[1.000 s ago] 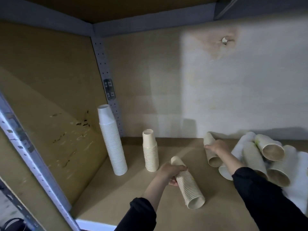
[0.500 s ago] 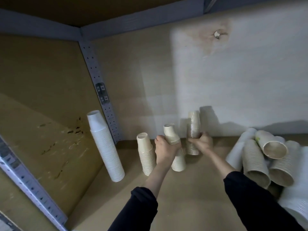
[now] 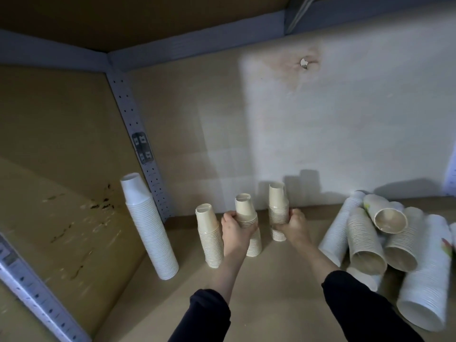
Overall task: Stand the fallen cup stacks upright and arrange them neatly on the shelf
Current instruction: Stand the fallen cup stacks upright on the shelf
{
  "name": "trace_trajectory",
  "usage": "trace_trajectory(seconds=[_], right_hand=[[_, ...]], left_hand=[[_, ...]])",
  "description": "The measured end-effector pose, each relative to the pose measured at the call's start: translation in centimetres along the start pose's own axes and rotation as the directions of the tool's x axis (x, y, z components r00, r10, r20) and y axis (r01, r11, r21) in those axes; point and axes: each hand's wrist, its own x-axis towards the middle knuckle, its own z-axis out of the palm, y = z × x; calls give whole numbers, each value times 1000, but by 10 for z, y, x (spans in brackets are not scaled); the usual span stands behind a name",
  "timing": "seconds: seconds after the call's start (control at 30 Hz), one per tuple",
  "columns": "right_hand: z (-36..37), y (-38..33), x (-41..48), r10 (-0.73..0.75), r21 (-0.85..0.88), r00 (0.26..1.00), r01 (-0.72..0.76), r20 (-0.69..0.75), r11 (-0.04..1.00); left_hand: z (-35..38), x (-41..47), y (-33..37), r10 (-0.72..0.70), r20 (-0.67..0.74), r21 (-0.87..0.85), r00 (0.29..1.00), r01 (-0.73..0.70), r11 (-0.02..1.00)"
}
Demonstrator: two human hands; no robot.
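Standing upright on the shelf, four cup stacks form a rough row toward the far left corner. The tall white stack is leftmost, just beside the perforated post. Right of it comes a shorter beige stack, free of either hand. Next is the middle beige stack, which the left hand wraps around at mid-height, fingers closed on its ribbed rims; its base appears to sit on the shelf. The right hand is clamped on the fourth beige stack, a little farther back and near the back wall, gripping its lower half (whether its base touches the shelf I cannot tell for sure, since the hand covers part of it).

The two held stacks stand near each other but apart, both close to upright. Both forearms reach in from the near edge, with black sleeves pushed up above the wrists.

At the right lies the fallen pile: several beige and white stacks on their sides, overlapping, most with open mouths toward the near side. One large white stack lies nearest at the right edge. A small hole with a brownish stain marks the wall high up.
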Motion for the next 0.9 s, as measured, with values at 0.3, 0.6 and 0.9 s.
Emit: trace_trajectory(seconds=[0.3,0.6,0.9], right_hand=[[-29,-12,-18,9,-144,1000,-9,0,990],[-78,-36,-57,-57,-190,996,41,-76,981],[-142,-44,-86,-122,-181,966,81,-228,980]], left_hand=[[-13,-14,-1,-38,-13,137,999,40,990],[-12,-55,33,2,84,113,996,-11,994],[13,-91,75,70,250,45,966,-83,995]])
